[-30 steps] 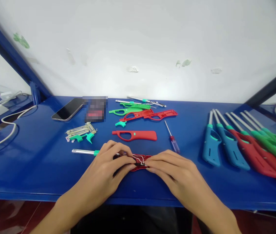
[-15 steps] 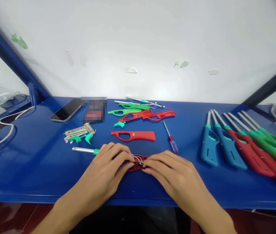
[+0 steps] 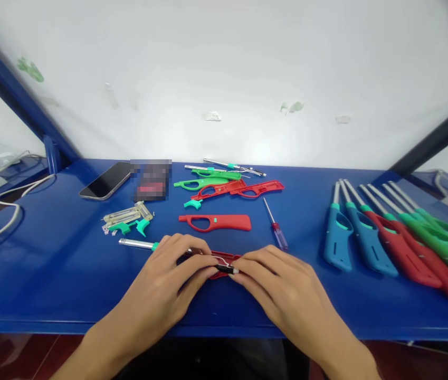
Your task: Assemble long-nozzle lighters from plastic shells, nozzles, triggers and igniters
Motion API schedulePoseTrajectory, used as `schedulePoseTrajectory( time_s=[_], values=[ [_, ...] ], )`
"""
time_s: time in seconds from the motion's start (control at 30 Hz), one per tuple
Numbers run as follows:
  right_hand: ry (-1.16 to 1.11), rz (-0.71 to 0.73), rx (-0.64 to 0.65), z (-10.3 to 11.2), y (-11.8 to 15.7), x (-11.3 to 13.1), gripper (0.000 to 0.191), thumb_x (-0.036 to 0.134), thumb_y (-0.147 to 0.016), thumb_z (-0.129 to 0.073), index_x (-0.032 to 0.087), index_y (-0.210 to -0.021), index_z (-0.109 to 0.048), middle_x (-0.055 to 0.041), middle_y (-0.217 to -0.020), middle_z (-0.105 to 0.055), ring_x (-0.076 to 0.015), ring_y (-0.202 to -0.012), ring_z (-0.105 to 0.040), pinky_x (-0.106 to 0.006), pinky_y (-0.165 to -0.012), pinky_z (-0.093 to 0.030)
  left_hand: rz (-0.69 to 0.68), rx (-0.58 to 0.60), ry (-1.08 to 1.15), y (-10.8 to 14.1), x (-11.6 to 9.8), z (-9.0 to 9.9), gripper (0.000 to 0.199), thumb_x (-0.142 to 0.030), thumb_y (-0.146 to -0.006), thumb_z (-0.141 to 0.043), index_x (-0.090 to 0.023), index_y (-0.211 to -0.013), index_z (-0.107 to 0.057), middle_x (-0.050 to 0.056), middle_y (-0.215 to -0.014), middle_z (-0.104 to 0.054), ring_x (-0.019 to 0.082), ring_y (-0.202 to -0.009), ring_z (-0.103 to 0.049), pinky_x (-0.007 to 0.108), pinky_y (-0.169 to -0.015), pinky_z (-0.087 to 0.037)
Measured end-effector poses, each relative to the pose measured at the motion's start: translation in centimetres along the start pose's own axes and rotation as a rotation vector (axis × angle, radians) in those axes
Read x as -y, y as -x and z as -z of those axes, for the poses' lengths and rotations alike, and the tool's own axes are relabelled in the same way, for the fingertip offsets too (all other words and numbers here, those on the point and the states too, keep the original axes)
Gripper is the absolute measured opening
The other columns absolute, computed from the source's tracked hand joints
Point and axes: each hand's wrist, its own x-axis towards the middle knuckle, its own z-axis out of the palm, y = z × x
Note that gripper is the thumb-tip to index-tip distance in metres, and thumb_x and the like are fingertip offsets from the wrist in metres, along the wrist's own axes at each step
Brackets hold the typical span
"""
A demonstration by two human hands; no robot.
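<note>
Low over the front of the table, a small black piezo igniter [image 3: 225, 269] with a white tip and a white wire is pinched between my hands. My left hand [image 3: 174, 282] grips its left end with thumb and forefinger. The closed fingertips of my right hand [image 3: 283, 279] hold its white tip. Directly beneath lies an open red lighter shell half [image 3: 224, 258], partly covered by my fingers. A metal lighter tube [image 3: 136, 243] with a green collar sticks out to the left from under my left hand.
Beyond my hands lie a red shell half [image 3: 229, 222], a screwdriver [image 3: 279, 232], green triggers [image 3: 142, 226] and clear fuel tanks [image 3: 123, 215]. Farther back are a green shell [image 3: 208, 181], red shells [image 3: 263, 188] and a phone [image 3: 107, 180]. Several assembled lighters [image 3: 374, 243] line the right.
The black igniter has turned slightly and shows more clearly between my fingertips. Both hands have barely moved, and the view has shifted a little.
</note>
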Motion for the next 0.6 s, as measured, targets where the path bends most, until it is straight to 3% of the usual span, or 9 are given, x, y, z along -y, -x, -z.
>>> schedulePoseTrajectory(
  time_s=[0.13, 0.3, 0.37, 0.5, 0.6],
  values=[
    [0.003, -0.004, 0.011, 0.0, 0.0, -0.1, 0.015, 0.027, -0.11, -0.053, 0.022, -0.11, -0.067, 0.0012, -0.104, -0.075, -0.018, -0.088, -0.067, -0.033, -0.082, -0.051, -0.042, -0.191, -0.261, -1.7, 1.4, 1.4, 0.013, -0.015, -0.105, -0.058, -0.02, -0.111, -0.068, 0.004, -0.111, -0.069, 0.018, -0.099, -0.064, 0.033, -0.094, -0.047],
    [0.005, -0.019, 0.013, -0.2, 0.2, -0.2, 0.015, 0.028, -0.111, -0.052, 0.023, -0.111, -0.067, 0.001, -0.104, -0.074, -0.0185, -0.089, -0.067, -0.034, -0.084, -0.05, 0.064, 0.104, -0.453, -5.9, 6.1, 2.9, 0.03, -0.025, -0.105, -0.054, -0.015, -0.128, -0.069, 0.012, -0.115, -0.072, 0.028, -0.103, -0.068, 0.041, -0.087, -0.052],
    [0.009, -0.019, 0.015, -0.2, 0.3, -0.2, 0.016, 0.028, -0.111, -0.051, 0.024, -0.111, -0.066, 0.0009, -0.105, -0.074, -0.0189, -0.09, -0.067, -0.034, -0.084, -0.05, 0.063, 0.181, -0.474, -7.1, 7.7, 2.8, 0.027, -0.023, -0.1, -0.058, -0.016, -0.121, -0.074, 0.012, -0.108, -0.074, 0.029, -0.097, -0.069, 0.041, -0.084, -0.051],
    [0.011, -0.025, 0.029, -0.3, 0.3, -0.2, 0.018, 0.029, -0.112, -0.047, 0.024, -0.111, -0.065, 0.0003, -0.107, -0.073, -0.0196, -0.092, -0.068, -0.036, -0.085, -0.051, 0.044, 0.256, -0.483, -7.9, 9.5, 1.8, 0.024, -0.02, -0.097, -0.057, -0.017, -0.105, -0.08, 0.011, -0.094, -0.077, 0.027, -0.088, -0.068, 0.039, -0.078, -0.048],
    [0.0, -0.031, 0.028, -0.3, 0.3, -0.2, 0.016, 0.028, -0.112, -0.049, 0.024, -0.11, -0.065, 0.0007, -0.106, -0.073, -0.0193, -0.091, -0.068, -0.036, -0.084, -0.051, 0.025, 0.24, -0.448, -7.7, 10.4, 1.5, 0.025, -0.02, -0.098, -0.055, -0.015, -0.102, -0.08, 0.012, -0.091, -0.078, 0.028, -0.088, -0.068, 0.039, -0.076, -0.048]
  ],
)
